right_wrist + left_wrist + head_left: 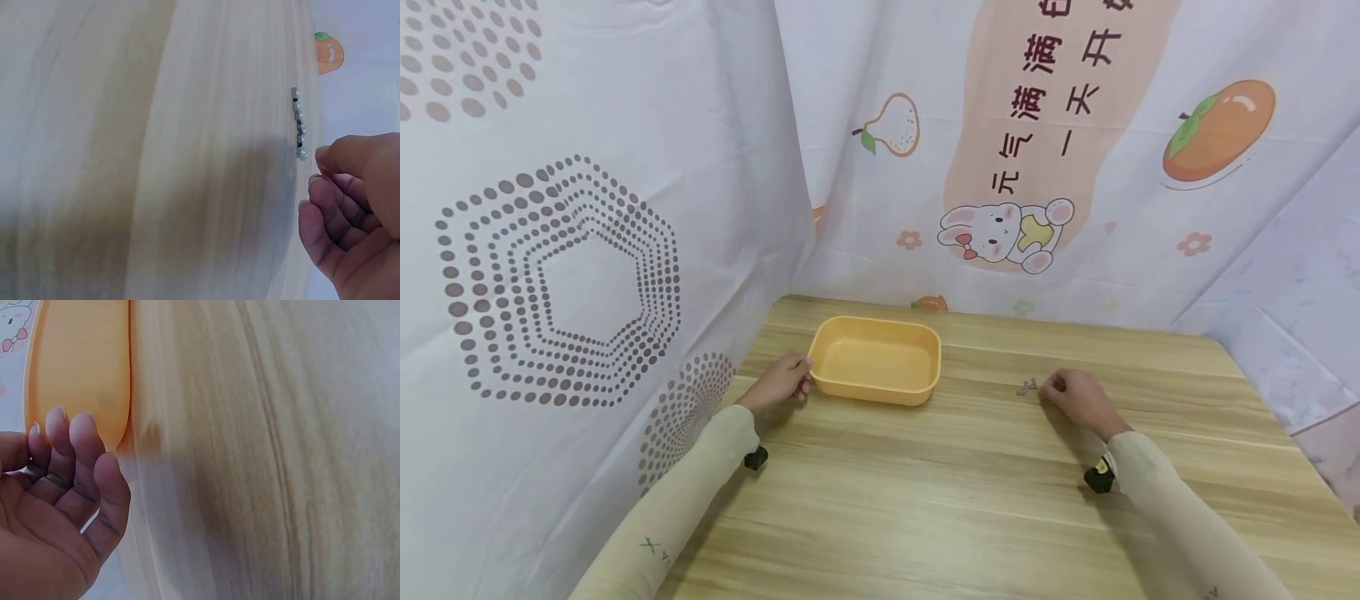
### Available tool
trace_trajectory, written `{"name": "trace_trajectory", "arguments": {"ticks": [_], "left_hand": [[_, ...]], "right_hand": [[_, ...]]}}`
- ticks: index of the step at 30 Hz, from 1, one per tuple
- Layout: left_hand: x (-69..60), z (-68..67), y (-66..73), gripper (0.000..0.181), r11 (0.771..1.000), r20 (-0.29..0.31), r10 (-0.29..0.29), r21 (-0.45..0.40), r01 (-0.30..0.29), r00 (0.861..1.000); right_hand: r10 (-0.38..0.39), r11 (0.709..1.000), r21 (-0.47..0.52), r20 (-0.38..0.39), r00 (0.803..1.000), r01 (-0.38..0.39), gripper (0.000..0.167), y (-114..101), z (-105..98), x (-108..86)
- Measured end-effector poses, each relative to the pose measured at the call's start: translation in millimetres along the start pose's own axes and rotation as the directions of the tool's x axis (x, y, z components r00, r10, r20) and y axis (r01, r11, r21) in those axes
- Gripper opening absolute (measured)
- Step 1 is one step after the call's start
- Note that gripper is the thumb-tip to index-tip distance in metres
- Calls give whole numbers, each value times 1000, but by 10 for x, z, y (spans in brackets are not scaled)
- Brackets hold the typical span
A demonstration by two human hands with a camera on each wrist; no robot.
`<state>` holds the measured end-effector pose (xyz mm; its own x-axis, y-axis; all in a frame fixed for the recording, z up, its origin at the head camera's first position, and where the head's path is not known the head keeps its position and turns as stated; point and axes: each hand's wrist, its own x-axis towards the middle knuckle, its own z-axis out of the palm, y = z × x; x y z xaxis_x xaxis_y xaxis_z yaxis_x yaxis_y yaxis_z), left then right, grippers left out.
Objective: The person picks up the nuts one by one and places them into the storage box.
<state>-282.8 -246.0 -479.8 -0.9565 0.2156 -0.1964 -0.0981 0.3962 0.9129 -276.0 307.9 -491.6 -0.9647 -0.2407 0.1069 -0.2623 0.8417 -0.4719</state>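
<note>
An orange plastic basin [874, 392] sits toward the back left of the wooden table. My left hand [781, 383] pinches its left rim between thumb and index finger, the other fingers loosely bent below; the left wrist view also shows the basin [81, 362] beyond the fingertips. Several small grey metal nuts [1027, 387] lie in a cluster on the table to the right. Beside them is my right hand [1081, 402], thumb and index tips close together. In the right wrist view the nuts [299, 125] line up just past the thumb; anything between the fingertips is hidden.
The wood-grain table [880, 500] extends in front of both hands. A printed white curtain [865, 225] hangs along its back edge, and another curtain [602, 292] stands close on the left. Both wrists carry a small black device [1099, 477].
</note>
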Motion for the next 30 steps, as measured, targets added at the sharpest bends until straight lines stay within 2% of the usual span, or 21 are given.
{"name": "trace_trajectory", "arguments": {"ticks": [8, 19, 30], "left_hand": [[-13, 5, 8, 33, 1000, -7, 19, 25, -19, 1000], [-50, 2, 19, 31, 1000, -25, 1, 10, -1, 1000], [-36, -7, 22, 30, 1000, 1, 10, 9, -10, 1000]], "right_hand": [[-10, 1000, 17, -19, 1000, 10, 14, -90, 16, 37], [-15, 1000, 24, -29, 999, 16, 15, -242, 32, 67], [-33, 999, 28, -51, 998, 34, 13, -305, 49, 93]]}}
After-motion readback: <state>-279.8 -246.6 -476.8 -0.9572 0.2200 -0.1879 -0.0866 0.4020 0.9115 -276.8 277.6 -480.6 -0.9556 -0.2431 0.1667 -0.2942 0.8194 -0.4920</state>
